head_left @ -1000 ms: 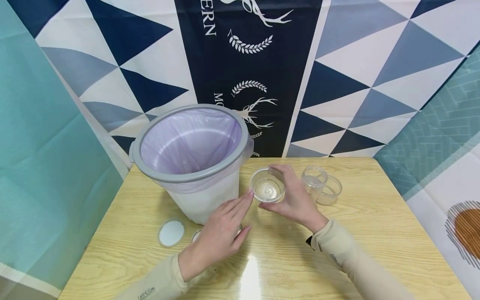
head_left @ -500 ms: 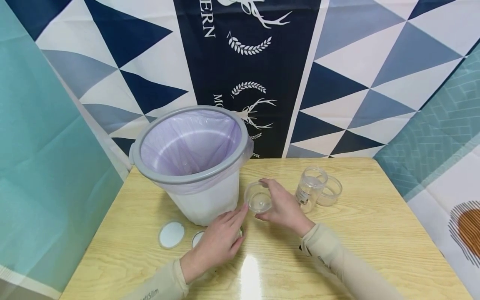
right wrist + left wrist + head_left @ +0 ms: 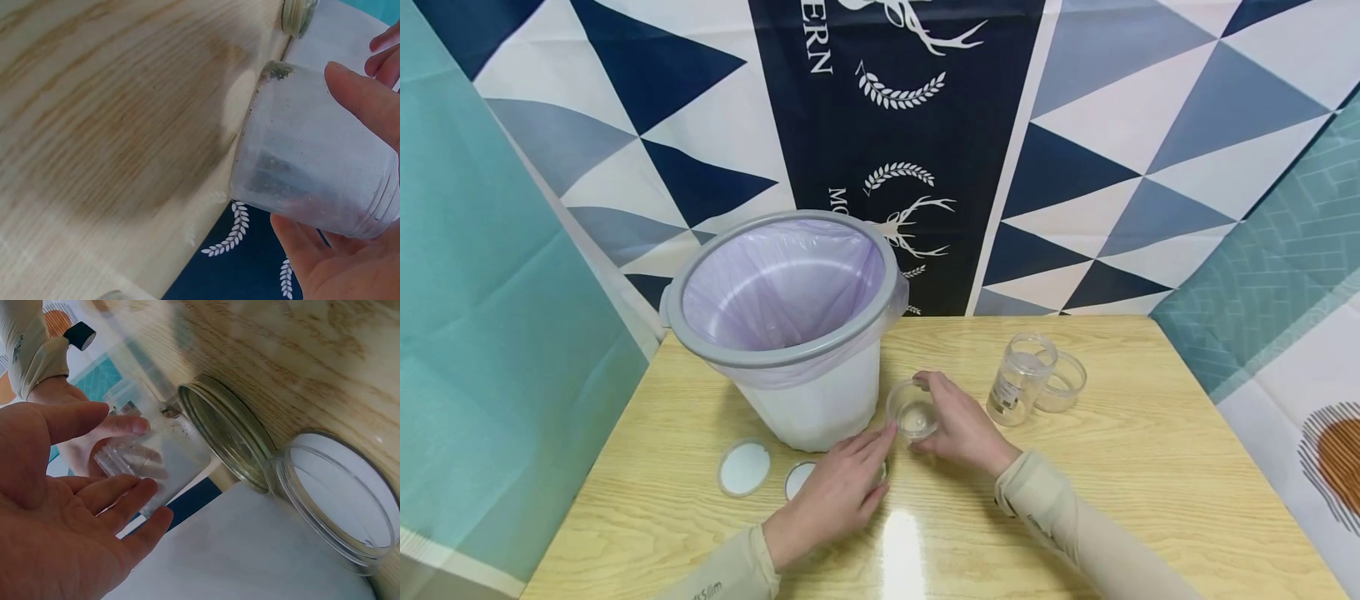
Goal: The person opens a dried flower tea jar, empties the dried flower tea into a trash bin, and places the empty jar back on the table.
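Note:
My right hand [image 3: 962, 425] holds a clear jar [image 3: 916, 410] from its right side, mouth up, just in front of the bin. In the right wrist view the thumb and fingers grip the jar [image 3: 306, 137] from opposite sides; its threaded neck is near the palm, and dark greenish bits and specks show by its base. My left hand [image 3: 835, 492] stretches its fingers beside the jar, fingertips right at its left side. The left wrist view shows a gold metal lid [image 3: 231, 431] beyond these fingers; the hand partly hides it in the head view.
A white bin with a grey rim [image 3: 760, 358] and purple liner stands at the back left. Two white-centred round lids lie before it, one further left [image 3: 744, 468]. A labelled clear jar [image 3: 1018, 387] and a low clear round container [image 3: 1063, 387] stand to the right.
My right hand has brought the jar lower and nearer to me, slightly left, uncovering the labelled jar. My left hand stays nearly in place, its fingertips shifting slightly nearer to me.

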A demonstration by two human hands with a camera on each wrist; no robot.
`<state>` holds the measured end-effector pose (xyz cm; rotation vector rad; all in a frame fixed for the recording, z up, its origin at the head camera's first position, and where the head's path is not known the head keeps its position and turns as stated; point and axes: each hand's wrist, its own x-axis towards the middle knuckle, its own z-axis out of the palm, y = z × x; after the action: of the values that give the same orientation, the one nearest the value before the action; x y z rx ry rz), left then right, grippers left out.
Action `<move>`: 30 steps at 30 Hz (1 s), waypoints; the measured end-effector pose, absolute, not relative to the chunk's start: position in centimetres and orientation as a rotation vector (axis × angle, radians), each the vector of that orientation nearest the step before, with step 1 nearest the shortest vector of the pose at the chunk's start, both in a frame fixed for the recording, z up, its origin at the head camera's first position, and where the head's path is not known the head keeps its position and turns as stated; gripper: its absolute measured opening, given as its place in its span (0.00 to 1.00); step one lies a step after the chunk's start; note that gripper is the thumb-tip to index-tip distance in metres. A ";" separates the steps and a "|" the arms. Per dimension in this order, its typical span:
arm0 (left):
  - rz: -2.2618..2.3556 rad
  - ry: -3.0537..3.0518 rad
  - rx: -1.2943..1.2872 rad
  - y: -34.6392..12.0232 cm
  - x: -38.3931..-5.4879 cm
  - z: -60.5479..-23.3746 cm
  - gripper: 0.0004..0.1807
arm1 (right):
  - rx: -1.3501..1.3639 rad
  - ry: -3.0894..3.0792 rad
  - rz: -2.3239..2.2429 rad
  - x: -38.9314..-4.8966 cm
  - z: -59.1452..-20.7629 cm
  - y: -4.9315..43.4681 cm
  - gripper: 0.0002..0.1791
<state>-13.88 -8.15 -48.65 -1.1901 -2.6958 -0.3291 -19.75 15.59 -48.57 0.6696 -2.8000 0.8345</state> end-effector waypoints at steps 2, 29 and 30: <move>-0.322 -2.701 -1.190 -8.2 -13.8 -48.8 0.43 | 0.678 -2.810 0.827 -19.7 -48.8 15.5 0.58; -0.232 -2.600 -1.173 -8.7 -13.5 -48.5 0.39 | 0.673 -2.856 0.780 -19.2 -49.3 15.4 0.68; -0.226 -2.528 -1.184 -8.9 -13.4 -48.1 0.38 | 0.692 -2.831 0.761 -19.0 -48.9 15.6 0.69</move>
<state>-13.37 -8.87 -48.10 -1.1842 -2.5283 -0.2265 -19.04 15.56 -48.93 0.6922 -2.8306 0.7609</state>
